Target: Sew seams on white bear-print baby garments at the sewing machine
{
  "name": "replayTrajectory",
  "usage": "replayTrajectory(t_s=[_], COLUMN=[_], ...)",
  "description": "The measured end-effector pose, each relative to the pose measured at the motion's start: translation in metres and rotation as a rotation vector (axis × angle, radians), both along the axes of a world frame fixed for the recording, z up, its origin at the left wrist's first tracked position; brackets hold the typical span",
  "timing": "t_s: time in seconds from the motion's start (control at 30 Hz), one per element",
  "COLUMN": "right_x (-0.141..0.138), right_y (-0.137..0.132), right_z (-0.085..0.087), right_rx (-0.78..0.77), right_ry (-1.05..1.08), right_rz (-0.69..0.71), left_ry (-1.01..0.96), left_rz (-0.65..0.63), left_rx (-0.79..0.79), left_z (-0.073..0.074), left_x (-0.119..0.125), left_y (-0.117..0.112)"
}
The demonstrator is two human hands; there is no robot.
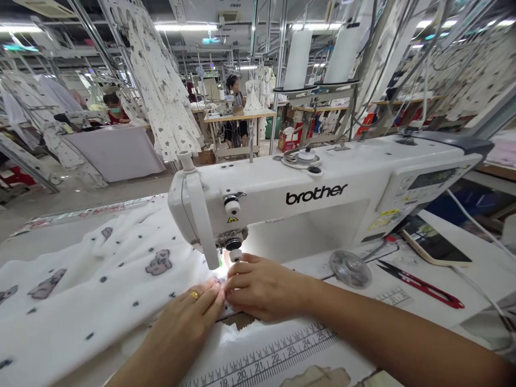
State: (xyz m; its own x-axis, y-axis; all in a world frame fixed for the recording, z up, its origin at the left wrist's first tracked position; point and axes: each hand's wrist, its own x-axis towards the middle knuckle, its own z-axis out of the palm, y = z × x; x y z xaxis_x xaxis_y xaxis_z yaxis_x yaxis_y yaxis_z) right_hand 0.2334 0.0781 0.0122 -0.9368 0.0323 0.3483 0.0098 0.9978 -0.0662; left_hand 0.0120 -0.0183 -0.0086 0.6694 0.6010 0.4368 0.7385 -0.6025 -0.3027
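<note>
White bear-print fabric (121, 279) spreads over the left of the sewing table and runs under the needle area of a white Brother sewing machine (266, 193). My left hand (191, 309), with a gold ring, holds the fabric just in front of the needle, its fingers close together and its thumb hidden. Beside it, my right hand (266, 287) has its fingers curled and pinched on the fabric edge, right of the needle. The fingertips of both hands nearly meet. Bright lamp light washes out the stitching spot, and the presser foot is mostly hidden.
A printed ruler (274, 360) runs along the table front. To the right lie a clear round bobbin-like disc (350, 269), red-handled thread snips (423, 285) and a phone (435, 242). Thread cones (298, 59) stand above the machine. Co-workers sit and stand at tables behind.
</note>
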Motion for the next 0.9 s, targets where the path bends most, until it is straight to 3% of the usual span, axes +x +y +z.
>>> replayTrajectory(t_s=[0.13, 0.33, 0.53, 0.9], right_x=[-0.001, -0.002, -0.003, -0.006], right_y=[0.0, -0.001, -0.002, 0.002], right_z=[-0.001, 0.0, -0.002, -0.006], right_rx=[-0.061, -0.06, -0.046, -0.05], right_ry=[-0.018, -0.034, -0.039, -0.08], right_rz=[-0.097, -0.21, -0.234, -0.38], left_ry=[-0.029, -0.015, -0.19, -0.117], left_rz=[0.027, 0.097, 0.105, 0.203], left_rx=[-0.034, -0.163, -0.222, -0.267], left_z=[-0.004, 0.002, -0.004, -0.005], left_x=[-0.004, -0.006, -0.012, -0.007], left_y=[0.009, 0.021, 0.019, 0.025])
